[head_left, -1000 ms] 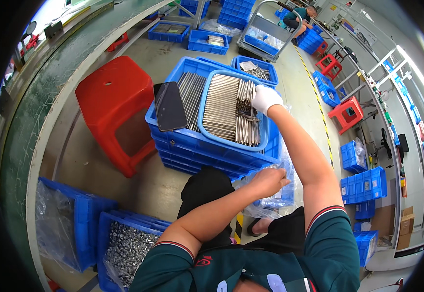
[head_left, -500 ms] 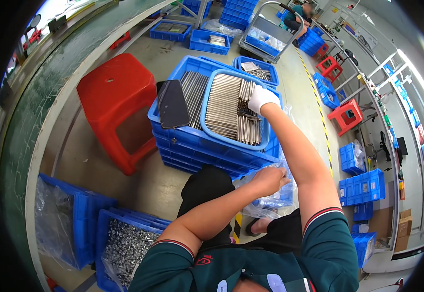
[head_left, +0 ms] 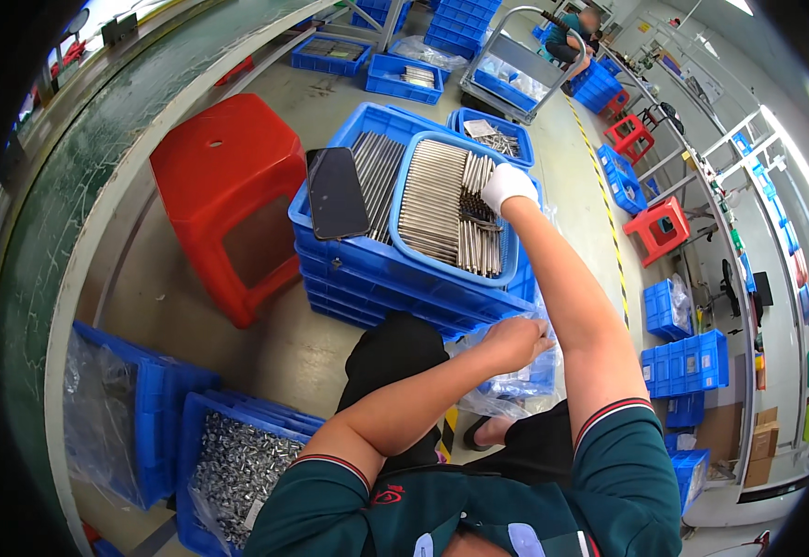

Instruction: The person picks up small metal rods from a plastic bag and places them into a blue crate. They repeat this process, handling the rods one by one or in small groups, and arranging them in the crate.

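A light-blue basket holds rows of slim metal rods. It sits in the top blue crate of a stack. My right hand, in a white glove, is closed at the basket's right side, against the rod ends; its fingertips and whatever they grip are hidden. Beside it, dark rod ends show between shorter groups of rods. My bare left hand is held lower, in front of the crates, above a clear plastic bag. Its fingers are curled together, and anything in them is too small to make out.
A black phone lies across the crate's left side, over darker rods. A red stool stands left. At lower left, a blue crate holds small metal parts. Behind are a trolley and a seated person.
My gloved right hand has shifted slightly down and right along the rods, and a rod now lies tilted across the dark ends. My left hand has stayed nearly still.
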`<action>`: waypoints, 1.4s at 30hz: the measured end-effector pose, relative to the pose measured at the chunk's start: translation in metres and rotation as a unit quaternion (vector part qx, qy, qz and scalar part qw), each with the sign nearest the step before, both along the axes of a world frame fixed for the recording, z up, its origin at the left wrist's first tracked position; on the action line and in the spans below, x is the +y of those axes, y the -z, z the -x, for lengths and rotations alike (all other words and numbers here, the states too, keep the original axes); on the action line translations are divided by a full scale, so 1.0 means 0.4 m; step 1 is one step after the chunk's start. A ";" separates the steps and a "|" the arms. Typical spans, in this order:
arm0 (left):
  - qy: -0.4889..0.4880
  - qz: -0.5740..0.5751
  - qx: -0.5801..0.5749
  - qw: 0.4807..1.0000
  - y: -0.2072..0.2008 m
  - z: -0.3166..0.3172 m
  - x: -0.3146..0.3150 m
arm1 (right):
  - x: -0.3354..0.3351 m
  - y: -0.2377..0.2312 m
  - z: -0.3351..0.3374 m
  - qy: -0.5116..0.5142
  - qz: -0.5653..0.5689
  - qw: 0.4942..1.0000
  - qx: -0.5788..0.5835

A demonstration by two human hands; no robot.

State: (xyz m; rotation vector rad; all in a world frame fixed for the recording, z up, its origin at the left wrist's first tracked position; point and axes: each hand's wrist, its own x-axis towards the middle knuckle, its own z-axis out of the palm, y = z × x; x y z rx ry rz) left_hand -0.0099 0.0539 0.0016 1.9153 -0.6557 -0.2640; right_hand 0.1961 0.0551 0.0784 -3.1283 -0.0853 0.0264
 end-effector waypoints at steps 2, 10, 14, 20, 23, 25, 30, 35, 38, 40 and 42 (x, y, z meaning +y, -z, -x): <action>0.003 0.006 -0.002 1.000 -0.004 0.003 0.004 | -0.008 0.013 -0.013 -0.002 0.001 1.000 -0.011; -0.016 0.009 -0.007 1.000 -0.001 0.004 0.005 | 0.005 0.010 -0.035 0.006 -0.007 1.000 0.001; -0.017 0.017 -0.008 1.000 -0.010 0.007 0.012 | -0.008 -0.025 -0.025 -0.046 0.036 0.998 0.015; -0.013 0.013 -0.006 1.000 -0.015 0.007 0.008 | -0.017 0.011 -0.060 -0.010 -0.006 1.000 -0.025; -0.014 0.014 -0.001 1.000 -0.015 0.008 0.009 | -0.015 0.007 -0.056 -0.003 -0.007 1.000 -0.027; -0.017 0.014 -0.003 1.000 -0.016 0.007 0.012 | -0.013 0.000 -0.033 -0.029 -0.005 0.998 -0.056; -0.020 0.015 -0.028 0.999 -0.015 0.009 0.014 | -0.036 -0.017 -0.001 -0.093 0.045 0.991 -0.087; -0.018 0.014 -0.031 0.999 -0.020 0.010 0.018 | -0.063 -0.037 0.014 -0.183 0.061 0.981 -0.035; -0.024 0.023 -0.042 0.999 -0.009 0.010 0.013 | -0.073 -0.050 0.030 -0.257 0.105 0.961 -0.004; -0.025 0.027 -0.046 0.998 -0.009 0.011 0.013 | -0.067 -0.063 0.055 -0.272 0.141 0.952 0.014; -0.022 0.027 -0.043 0.998 -0.014 0.011 0.017 | -0.061 -0.059 0.069 -0.285 0.169 0.943 0.017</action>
